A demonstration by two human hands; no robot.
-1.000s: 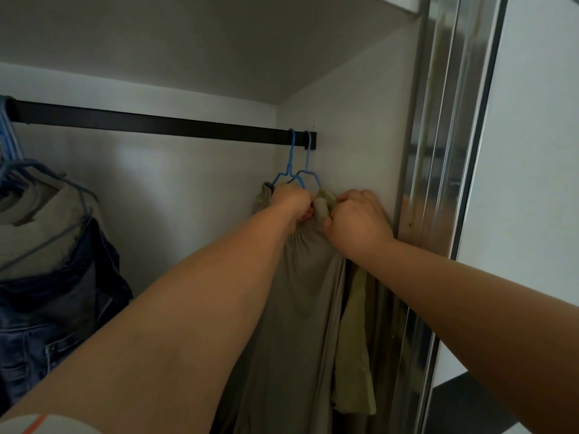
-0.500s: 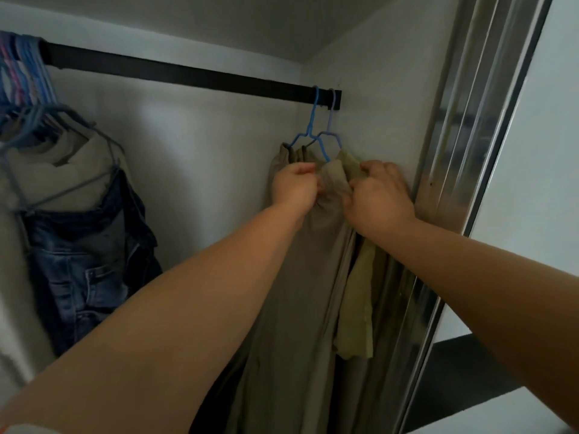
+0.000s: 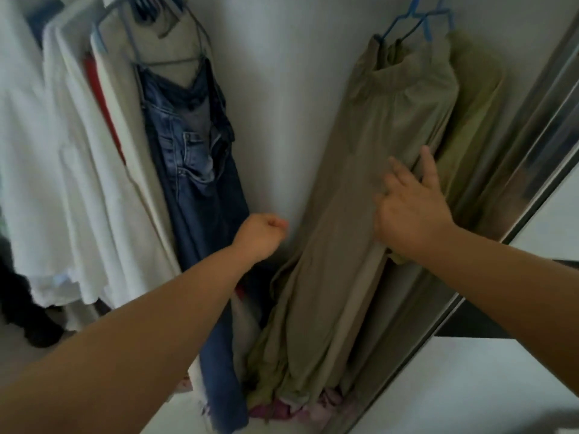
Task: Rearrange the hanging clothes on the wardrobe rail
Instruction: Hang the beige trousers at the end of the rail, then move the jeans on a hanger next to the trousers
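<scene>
While the khaki trousers [image 3: 360, 189] hung from blue hangers [image 3: 419, 20], the right hand [image 3: 410, 205] lay on them, its grip spread flat. Left of the trousers, the left hand [image 3: 260, 234] was fisted, holding nothing, beside hanging jeans [image 3: 194, 170].

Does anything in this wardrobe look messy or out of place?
Yes. The jeans hang skewed on their hanger, waistband sagging open. Below, crumpled pink cloth lies heaped on the floor under the beige trousers.
</scene>
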